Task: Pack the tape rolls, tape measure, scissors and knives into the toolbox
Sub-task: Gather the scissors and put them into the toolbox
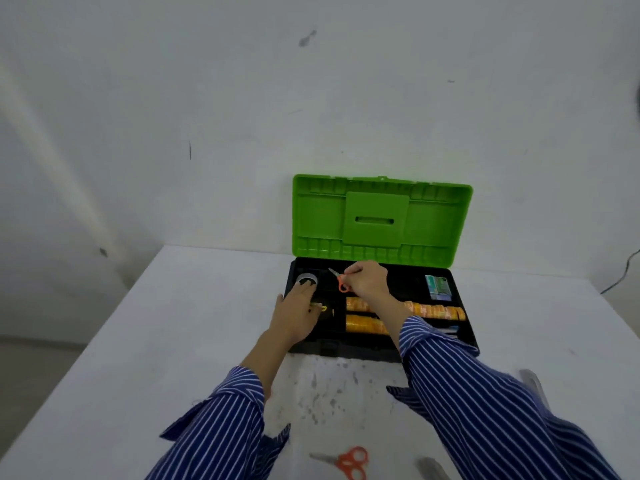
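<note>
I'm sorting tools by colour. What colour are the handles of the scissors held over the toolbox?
Orange, on the scissors in the right hand; head view.

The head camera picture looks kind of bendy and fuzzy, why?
Head view: the wide lens bends the white table edges outward; the light is soft and even, with hardly any shadows or glare; the small orange-handled scissors pinched in the right hand look slightly smeared; the black inside of the green-lidded toolbox is too dark to show detail.

2 long sleeves (485,393) of blue shirt with thin white stripes, loose open cuffs, bare forearms beyond
</note>
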